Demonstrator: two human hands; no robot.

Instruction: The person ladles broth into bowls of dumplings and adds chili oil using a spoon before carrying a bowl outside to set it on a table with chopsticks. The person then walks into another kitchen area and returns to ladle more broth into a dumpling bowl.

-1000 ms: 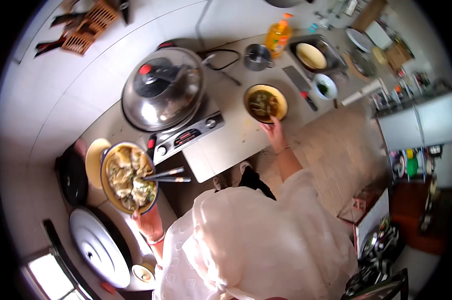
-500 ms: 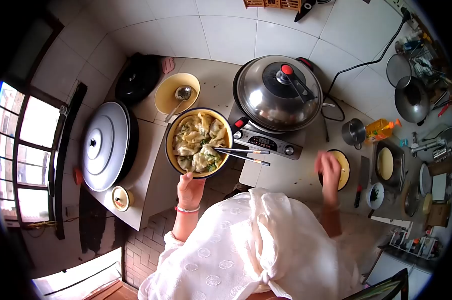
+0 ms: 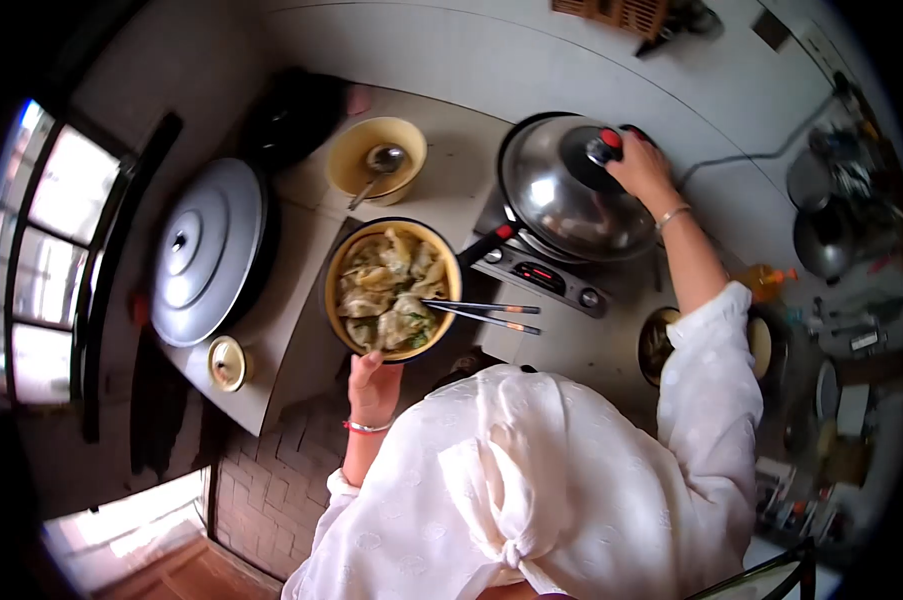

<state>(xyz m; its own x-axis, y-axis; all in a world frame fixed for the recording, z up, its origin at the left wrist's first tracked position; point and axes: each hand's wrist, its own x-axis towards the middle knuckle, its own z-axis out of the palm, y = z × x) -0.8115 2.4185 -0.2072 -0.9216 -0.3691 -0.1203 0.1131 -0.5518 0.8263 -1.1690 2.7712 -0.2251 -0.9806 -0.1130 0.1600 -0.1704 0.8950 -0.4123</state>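
Note:
My left hand (image 3: 373, 385) grips the lower rim of a yellow, dark-rimmed bowl (image 3: 333, 300), holding it up over the gap beside the counter. Dumplings (image 3: 386, 285) with bits of green fill it, and a pair of chopsticks (image 3: 501, 312) rests in them, tips inward. At the cooker, my right hand (image 3: 643, 168) has its fingers closed around the red-topped knob of a domed metal lid (image 3: 546, 195). The lid sits over a wok (image 3: 486, 243), whose handle points toward the bowl. Fingers partly hide the knob.
The wok stands on an electric cooker (image 3: 551, 285). A yellow bowl with a ladle (image 3: 384, 157) is behind the dumplings. To the left are a large grey-lidded pan (image 3: 206, 255) and a small lidded pot (image 3: 228, 363). Beneath my right arm is another bowl (image 3: 656, 345).
My right hand has moved from above the small bowl on the right up to the wok lid and taken its knob. My left hand still holds the dumpling bowl. The view has turned slightly.

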